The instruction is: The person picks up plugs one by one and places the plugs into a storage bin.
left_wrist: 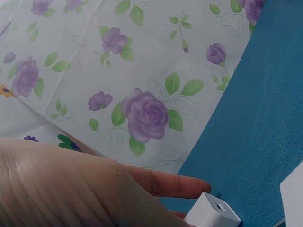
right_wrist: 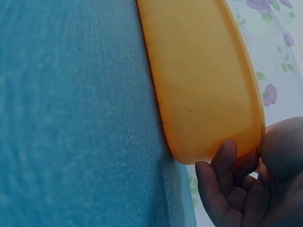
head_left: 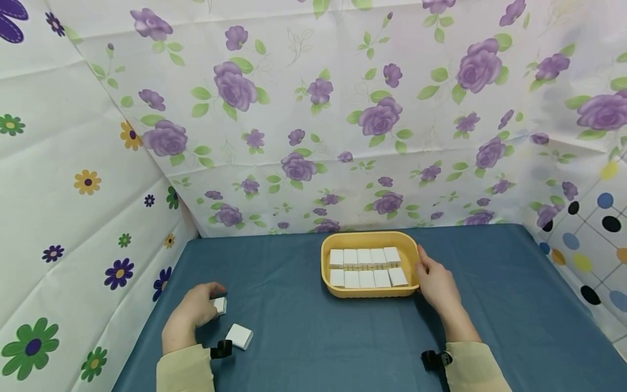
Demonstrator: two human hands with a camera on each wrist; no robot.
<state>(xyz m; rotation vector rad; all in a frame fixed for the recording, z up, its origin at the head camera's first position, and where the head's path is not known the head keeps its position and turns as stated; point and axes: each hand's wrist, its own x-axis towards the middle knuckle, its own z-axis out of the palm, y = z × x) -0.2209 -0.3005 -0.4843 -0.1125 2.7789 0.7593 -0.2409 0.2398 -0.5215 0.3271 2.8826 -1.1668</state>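
Observation:
My left hand (head_left: 193,310) is at the left side of the table, its fingers and thumb around a small white charger plug (left_wrist: 213,213). A port slot shows on the plug's end face in the left wrist view; the hand hides part of its body. Just nearer to me, another white block (head_left: 240,336) lies by the left wrist. My right hand (head_left: 437,280) grips the right end of a yellow plastic basket (head_left: 369,293), thumb at the rim and fingers against the outer wall. Inside the basket, several white blocks (head_left: 366,279) lie in two rows.
A blue cloth (head_left: 294,343) covers the table. Flowered sheets (head_left: 303,109) hang behind it and at the left, and a dotted sheet (head_left: 588,261) hangs at the right. A black strap camera (head_left: 222,348) is worn on the left wrist.

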